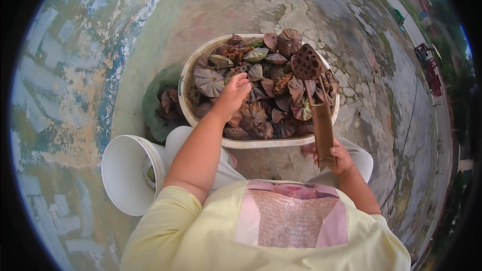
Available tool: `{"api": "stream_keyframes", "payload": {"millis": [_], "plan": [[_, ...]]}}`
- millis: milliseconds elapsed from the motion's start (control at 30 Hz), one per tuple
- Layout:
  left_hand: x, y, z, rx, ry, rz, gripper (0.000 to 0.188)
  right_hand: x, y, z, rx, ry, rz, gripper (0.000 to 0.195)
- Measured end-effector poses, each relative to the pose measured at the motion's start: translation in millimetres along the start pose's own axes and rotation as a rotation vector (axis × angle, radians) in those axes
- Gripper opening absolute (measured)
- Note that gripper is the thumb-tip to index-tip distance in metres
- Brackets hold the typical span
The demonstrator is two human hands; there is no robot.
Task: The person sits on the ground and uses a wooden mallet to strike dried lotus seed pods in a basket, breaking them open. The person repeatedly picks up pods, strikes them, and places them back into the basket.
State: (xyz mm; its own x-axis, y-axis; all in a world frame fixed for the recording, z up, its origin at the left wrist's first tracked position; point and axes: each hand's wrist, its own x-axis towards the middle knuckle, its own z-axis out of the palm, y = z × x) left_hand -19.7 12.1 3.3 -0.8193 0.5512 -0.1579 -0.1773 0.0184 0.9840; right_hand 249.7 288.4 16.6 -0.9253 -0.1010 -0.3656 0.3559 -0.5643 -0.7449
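Note:
Before me stands an oval, pale plastic basket (263,143), heaped with dried brown lotus seed pods (253,114), a few partly green. My right hand (340,156) grips the lower end of a split bamboo tool (323,131), whose two narrow prongs reach over the basket's right side. A dark lotus seed pod (307,62) with round holes sits at the prong tips. Over the left-middle of the heap is my left hand (234,96), palm turned toward the right, fingers bent and slightly apart. It appears to hold nothing; whether it touches the pods below cannot be told.
At my left a white plastic bucket (128,173) leans on its side with a little material inside. A green mesh sack (152,101) with more brown pods lies left of the basket. A painted, peeling wall (86,82) rises farther left. The ground (361,45) is cracked concrete.

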Motion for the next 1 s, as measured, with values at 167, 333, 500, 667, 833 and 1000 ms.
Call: {"api": "stream_keyframes", "payload": {"millis": [167,333,500,667,833,1000], "plan": [[-31.2,21.7,47.3,-0.385,-0.065,-0.126,0.061,19.6,42.5,0.9,-0.855,0.193,-0.233,0.082],[-23.5,8.7,35.2,-0.449,0.520,0.007,0.032,24.0,35.2,54.3,-1.506,0.209,-0.478,0.086],[-18.9,50.9,-117.0,-0.413,0.936,0.215,0.024,23.9,34.9,36.5,-1.448,0.246,-0.489,0.085],[-54.3,-16.1,-243.9,-0.184,0.563,-0.545,0.030,32.7,29.7,46.0,-0.889,0.334,-0.350,0.080],[-51.4,-122.1,-258.9,-0.402,0.642,-0.723,0.030,33.7,37.6,29.4,-1.031,0.244,-0.355,0.082],[-26.6,-180.7,-292.8,-0.743,0.848,-0.698,0.031,28.9,26.1,33.2,-1.064,0.290,-0.215,0.085]]}}
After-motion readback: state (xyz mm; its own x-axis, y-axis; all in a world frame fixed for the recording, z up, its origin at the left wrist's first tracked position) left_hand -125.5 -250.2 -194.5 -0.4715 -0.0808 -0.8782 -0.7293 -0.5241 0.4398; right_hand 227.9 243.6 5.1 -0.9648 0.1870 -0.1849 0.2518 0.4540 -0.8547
